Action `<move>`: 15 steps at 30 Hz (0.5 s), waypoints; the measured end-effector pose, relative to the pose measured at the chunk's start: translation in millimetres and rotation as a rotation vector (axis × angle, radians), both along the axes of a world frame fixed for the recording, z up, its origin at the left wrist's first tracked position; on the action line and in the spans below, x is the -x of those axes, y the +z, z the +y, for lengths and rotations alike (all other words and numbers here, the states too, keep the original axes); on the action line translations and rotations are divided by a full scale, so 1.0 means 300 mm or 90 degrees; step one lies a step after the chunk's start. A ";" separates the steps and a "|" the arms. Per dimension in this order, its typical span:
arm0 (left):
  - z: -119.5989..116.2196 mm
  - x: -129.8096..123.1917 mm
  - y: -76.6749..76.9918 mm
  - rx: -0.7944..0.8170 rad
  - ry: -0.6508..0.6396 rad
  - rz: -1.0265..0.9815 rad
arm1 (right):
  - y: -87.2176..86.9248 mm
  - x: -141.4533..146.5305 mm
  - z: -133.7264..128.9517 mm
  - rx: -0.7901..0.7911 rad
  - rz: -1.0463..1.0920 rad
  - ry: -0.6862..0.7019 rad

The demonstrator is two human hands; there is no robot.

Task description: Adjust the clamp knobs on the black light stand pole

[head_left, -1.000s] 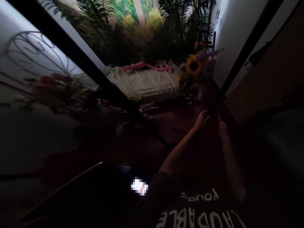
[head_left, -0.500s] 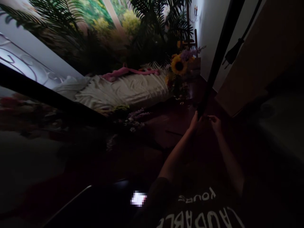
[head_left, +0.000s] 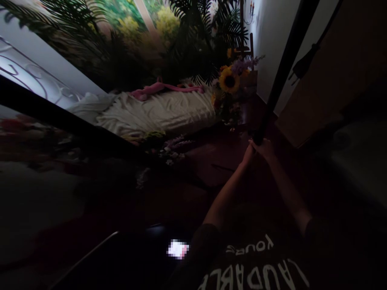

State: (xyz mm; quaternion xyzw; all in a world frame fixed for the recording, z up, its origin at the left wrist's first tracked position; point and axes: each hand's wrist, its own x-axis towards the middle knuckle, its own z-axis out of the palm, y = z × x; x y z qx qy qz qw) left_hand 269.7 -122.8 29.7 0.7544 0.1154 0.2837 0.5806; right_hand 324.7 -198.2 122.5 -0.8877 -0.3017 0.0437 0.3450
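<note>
A long black pole (head_left: 282, 74) slants from the top right down to my hands; it looks like part of a stand. Round its lower part my left hand (head_left: 248, 154) is closed, on the left side. My right hand (head_left: 266, 149) lies against the same spot from the right, its fingers wrapped over the pole just by the left hand. The dim light hides most of the fingers. Beside the pole hangs a black cable with a plug (head_left: 302, 64), its prongs pointing down.
Another dark pole (head_left: 66, 121) crosses the left side. A bench draped in cream cloth (head_left: 157, 108) bears a pink plush toy (head_left: 151, 89). Sunflowers (head_left: 229, 79) stand at its right end. A brown panel (head_left: 320, 88) leans at right. The floor (head_left: 205, 155) is dark red.
My right hand, held apart from the pole with bent fingers before, has moved left and closed on it beside my left hand. The left hand stays on the pole.
</note>
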 end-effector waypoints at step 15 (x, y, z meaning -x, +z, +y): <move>-0.036 0.053 0.107 0.055 0.027 0.078 | 0.307 -0.126 0.161 -0.464 0.097 0.188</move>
